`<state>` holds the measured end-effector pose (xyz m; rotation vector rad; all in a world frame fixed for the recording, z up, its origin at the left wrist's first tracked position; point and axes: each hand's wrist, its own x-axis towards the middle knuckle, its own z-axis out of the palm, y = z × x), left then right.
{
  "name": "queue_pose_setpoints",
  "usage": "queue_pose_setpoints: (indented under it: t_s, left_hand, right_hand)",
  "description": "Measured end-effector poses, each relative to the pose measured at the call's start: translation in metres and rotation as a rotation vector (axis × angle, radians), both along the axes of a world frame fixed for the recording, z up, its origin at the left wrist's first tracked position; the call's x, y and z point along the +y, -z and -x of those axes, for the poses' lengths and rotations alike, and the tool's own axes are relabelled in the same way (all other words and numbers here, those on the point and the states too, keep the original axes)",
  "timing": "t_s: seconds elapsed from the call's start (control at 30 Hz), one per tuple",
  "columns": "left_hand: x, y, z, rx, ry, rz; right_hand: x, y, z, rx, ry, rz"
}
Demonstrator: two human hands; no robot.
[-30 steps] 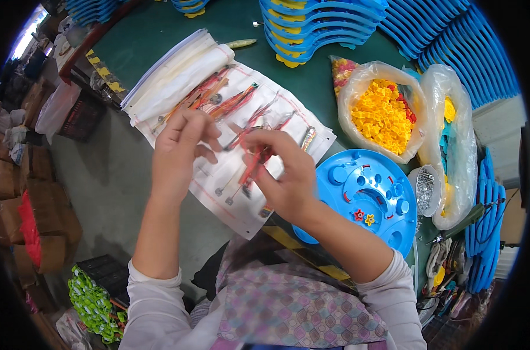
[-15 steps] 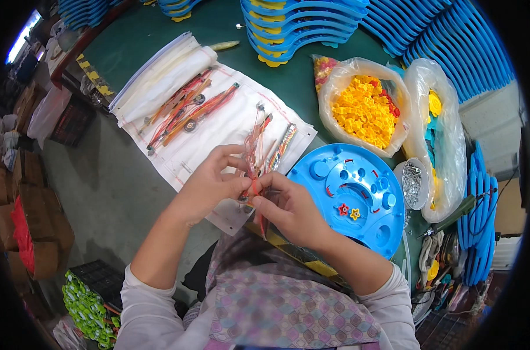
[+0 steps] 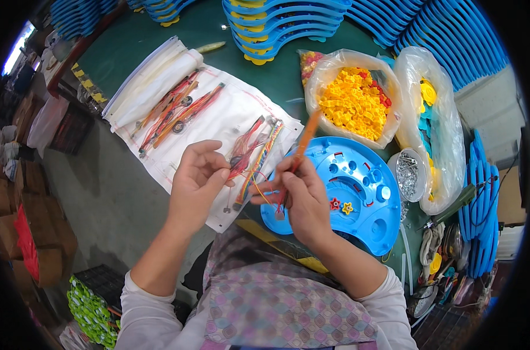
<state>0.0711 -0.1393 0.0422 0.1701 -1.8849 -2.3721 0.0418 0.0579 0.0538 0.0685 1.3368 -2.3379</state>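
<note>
My right hand (image 3: pixel 304 201) is closed around a wire bundle with a flat orange strip (image 3: pixel 307 135) that points up and away. Thin red and yellow wires and a small round disc (image 3: pixel 279 214) hang below its fingers. My left hand (image 3: pixel 198 181) is pinched closed on what look like thin wires, its fingertips beside a red wire bundle (image 3: pixel 247 143). A multicoloured ribbon cable (image 3: pixel 264 154) lies to the right of that bundle. More wire bundles (image 3: pixel 177 114) with round black parts rest on a white plastic sheet (image 3: pixel 154 166). The exact wire ends at my fingertips are too small to make out.
Right of my hands lies a blue plastic panel (image 3: pixel 329 230) with red and yellow stars. Behind it stand a bag of yellow parts (image 3: pixel 355 105), another clear bag (image 3: pixel 411 70) and a bowl of screws (image 3: pixel 408 175). A power screwdriver (image 3: pixel 457 204) lies far right; stacked blue panels (image 3: pixel 282 29) line the back.
My hands have moved apart. The right hand has swung rightward with the orange strip, now over the blue panel's edge, while the red bundle and ribbon cable show on the sheet between them.
</note>
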Motion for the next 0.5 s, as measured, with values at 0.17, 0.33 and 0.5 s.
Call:
queue_pose_setpoints:
  t_s: [0.17, 0.33, 0.5]
  left_hand:
    - [0.007, 0.001, 0.0, -0.026, -0.077, -0.227]
    - [-0.007, 0.011, 0.003, 0.054, -0.219, -0.245]
    - [-0.024, 0.027, 0.008, 0.066, -0.416, 0.116]
  right_hand:
    - [0.003, 0.003, 0.003, -0.067, -0.105, -0.014]
    - [0.025, 0.01, 0.006, -0.05, -0.378, -0.155]
    - [0.051, -0.009, 0.005, -0.088, -0.259, 0.32]
